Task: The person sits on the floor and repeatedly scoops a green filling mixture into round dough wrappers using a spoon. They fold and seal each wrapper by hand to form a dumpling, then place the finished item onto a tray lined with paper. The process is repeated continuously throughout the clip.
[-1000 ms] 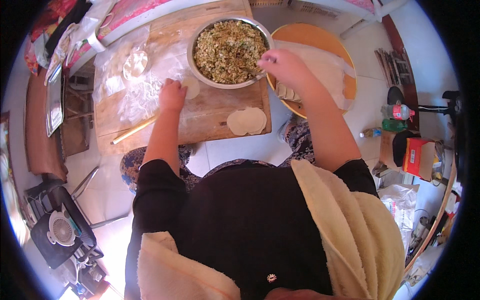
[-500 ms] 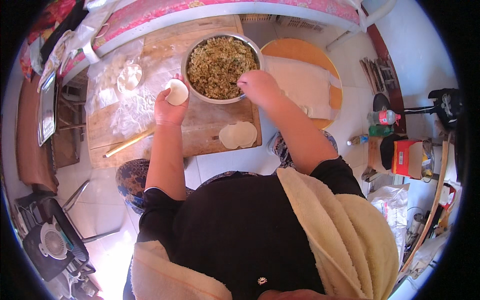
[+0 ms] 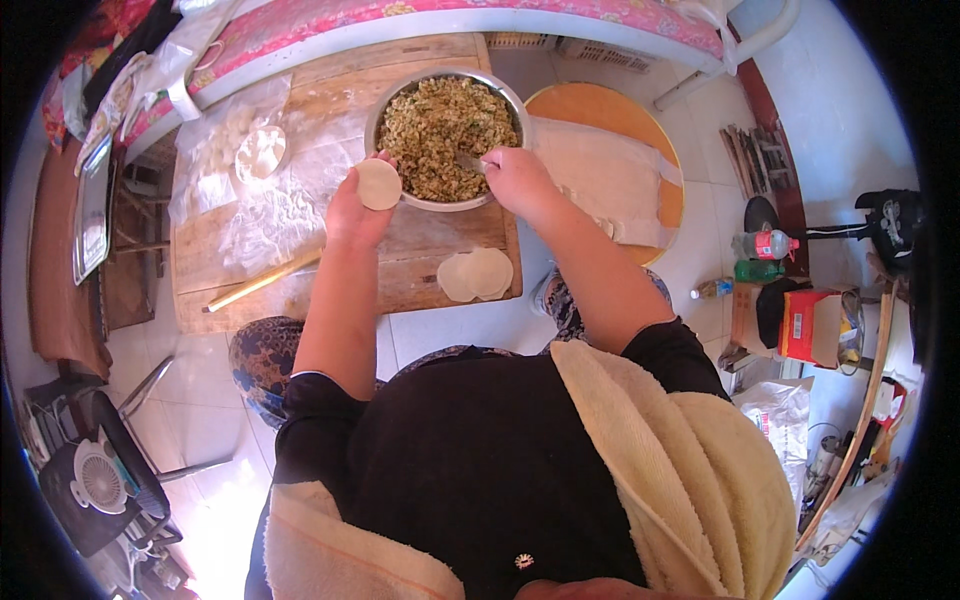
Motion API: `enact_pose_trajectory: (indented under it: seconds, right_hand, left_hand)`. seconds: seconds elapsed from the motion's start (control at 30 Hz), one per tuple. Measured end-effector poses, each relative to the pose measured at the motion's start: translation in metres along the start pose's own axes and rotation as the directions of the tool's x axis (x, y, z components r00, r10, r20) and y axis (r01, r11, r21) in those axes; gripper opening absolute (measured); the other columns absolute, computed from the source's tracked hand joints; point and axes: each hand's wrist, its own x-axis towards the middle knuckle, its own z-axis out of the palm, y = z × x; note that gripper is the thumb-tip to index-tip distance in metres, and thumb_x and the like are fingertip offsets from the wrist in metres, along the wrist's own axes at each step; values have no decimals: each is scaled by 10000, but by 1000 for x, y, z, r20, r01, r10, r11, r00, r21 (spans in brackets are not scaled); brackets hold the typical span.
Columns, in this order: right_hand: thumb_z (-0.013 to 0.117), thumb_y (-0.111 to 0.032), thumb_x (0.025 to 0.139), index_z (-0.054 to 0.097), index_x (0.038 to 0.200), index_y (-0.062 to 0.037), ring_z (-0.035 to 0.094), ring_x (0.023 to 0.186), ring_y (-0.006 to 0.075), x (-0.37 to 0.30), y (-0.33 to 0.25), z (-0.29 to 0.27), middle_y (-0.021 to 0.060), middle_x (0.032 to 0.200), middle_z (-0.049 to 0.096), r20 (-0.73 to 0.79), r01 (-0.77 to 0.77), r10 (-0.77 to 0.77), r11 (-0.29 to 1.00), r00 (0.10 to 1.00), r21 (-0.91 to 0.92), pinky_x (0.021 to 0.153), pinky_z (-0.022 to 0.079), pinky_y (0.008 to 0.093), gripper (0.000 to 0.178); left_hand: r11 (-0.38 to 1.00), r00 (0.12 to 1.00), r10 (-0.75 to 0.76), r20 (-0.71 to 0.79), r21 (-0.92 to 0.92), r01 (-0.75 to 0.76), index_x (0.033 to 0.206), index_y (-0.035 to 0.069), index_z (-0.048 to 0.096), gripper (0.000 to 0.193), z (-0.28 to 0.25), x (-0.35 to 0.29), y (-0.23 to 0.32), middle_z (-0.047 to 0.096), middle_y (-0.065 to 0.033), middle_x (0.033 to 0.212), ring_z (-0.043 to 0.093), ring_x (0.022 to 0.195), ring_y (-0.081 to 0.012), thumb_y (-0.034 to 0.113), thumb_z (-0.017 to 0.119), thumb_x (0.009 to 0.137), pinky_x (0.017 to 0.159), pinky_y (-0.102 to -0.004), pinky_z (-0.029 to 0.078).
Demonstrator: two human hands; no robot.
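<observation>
My left hand [image 3: 354, 216] holds a round, pale dumpling wrapper [image 3: 380, 185] by the left rim of a large metal bowl [image 3: 372, 125]. The wrapper lies flat across its fingers, with nothing on it. Chopped brown-green filling [image 3: 447, 125] heaps up inside the bowl. At the bowl's right rim, the fingers of my right hand [image 3: 518, 182] are closed on a small spoon [image 3: 468, 161], whose tip is in the filling. Several more wrappers [image 3: 478, 274] overlap on the near right corner of the wooden table [image 3: 420, 245].
A rolling pin [image 3: 262, 281] lies at the table's near left. Farther back are a white bowl [image 3: 261, 154] and floury plastic sheeting [image 3: 270, 215]. Right of the table, a cloth [image 3: 600, 170] covers part of a round orange board [image 3: 585, 100]. Bottles [image 3: 765, 244] stand farther right.
My left hand has moved right, bringing the wrapper close to the bowl, and the wrapper now lies flatter. My right hand has shifted slightly, and the spoon shows in the filling.
</observation>
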Motion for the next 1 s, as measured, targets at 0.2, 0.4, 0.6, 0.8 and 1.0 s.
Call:
enact_pose_trajectory:
  seconds: [0.2,0.4,0.6,0.8,1.0]
  right_hand:
    - [572,-198,891,664,866,-59,550,611,164,10,20,18,68,721,605,255,-328,212,718,943,614,549,421,304,169]
    - [566,-192,912,598,974,-96,376,498,52,5,29,3,-44,643,477,455,-472,136,345,880,811,452,291,221,119]
    - [532,-169,930,573,1196,-79,384,506,54,0,18,-11,-41,660,493,369,-395,147,421,918,816,460,311,223,284]
    - [516,-136,932,632,1152,-80,476,553,140,-8,7,-5,10,671,519,190,-161,43,724,981,671,510,402,306,255]
    - [569,-114,849,656,1137,-172,570,718,324,-47,-23,-5,136,780,554,-201,405,-434,898,878,-171,632,473,419,307]
  left_hand:
    - [999,994,24,-108,-44,-29,1280,-12,428,415,9,-1,-3,559,-163,1237,529,1148,-328,257,243,1024,971,-426,443]
    - [994,997,14,-77,-108,-22,1258,-17,431,401,10,7,-5,579,-172,1193,548,1104,-330,243,238,1022,943,-422,464]
    - [997,996,26,-87,-71,-32,1205,-45,448,384,32,16,-20,574,-188,1157,554,1083,-324,230,250,1024,942,-417,470]
    - [997,995,46,-89,-63,-51,1197,-49,443,401,69,13,-42,548,-198,1137,548,1039,-319,248,232,1029,931,-443,462]
    - [942,996,-89,-27,-328,76,1156,-62,447,456,68,23,-43,541,-215,1086,532,994,-329,297,196,1027,928,-458,452]
